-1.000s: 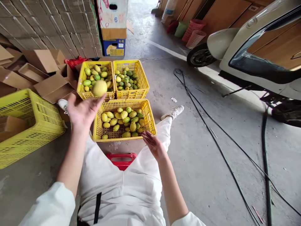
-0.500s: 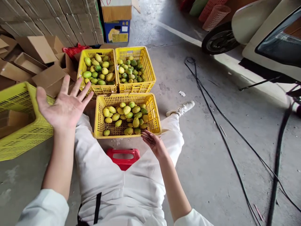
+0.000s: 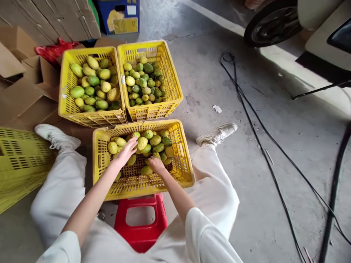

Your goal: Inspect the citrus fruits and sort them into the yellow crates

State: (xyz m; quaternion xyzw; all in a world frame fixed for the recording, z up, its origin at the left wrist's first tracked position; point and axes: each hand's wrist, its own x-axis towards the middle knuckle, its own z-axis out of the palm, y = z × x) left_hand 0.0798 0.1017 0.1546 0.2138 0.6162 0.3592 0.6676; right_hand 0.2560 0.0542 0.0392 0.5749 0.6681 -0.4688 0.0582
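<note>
Between my legs stands a yellow crate (image 3: 142, 190) with several yellow-green fruits (image 3: 155, 140) in its far half. My left hand (image 3: 125, 150) reaches into it, fingers stretched out over the fruits at the left and touching them. Beside it, my right hand (image 3: 156, 164) is down in the middle of the crate, back up, with fingers curled among the fruits; what they hold is hidden. A green fruit (image 3: 146, 170) lies just left of that hand.
Two more yellow crates of fruit, one on the left (image 3: 90, 117) and one on the right (image 3: 153, 111), stand behind. A red stool (image 3: 141, 233) is under me. A tipped yellow crate (image 3: 22, 160) and cardboard boxes (image 3: 19, 98) are at left. Black cables (image 3: 260, 146) and a scooter wheel (image 3: 274, 22) are at right.
My left hand let a fruit go toward the far left crate, hung open in the air, then dropped into the near crate. My right hand moved from the rim into the crate. View tilted down.
</note>
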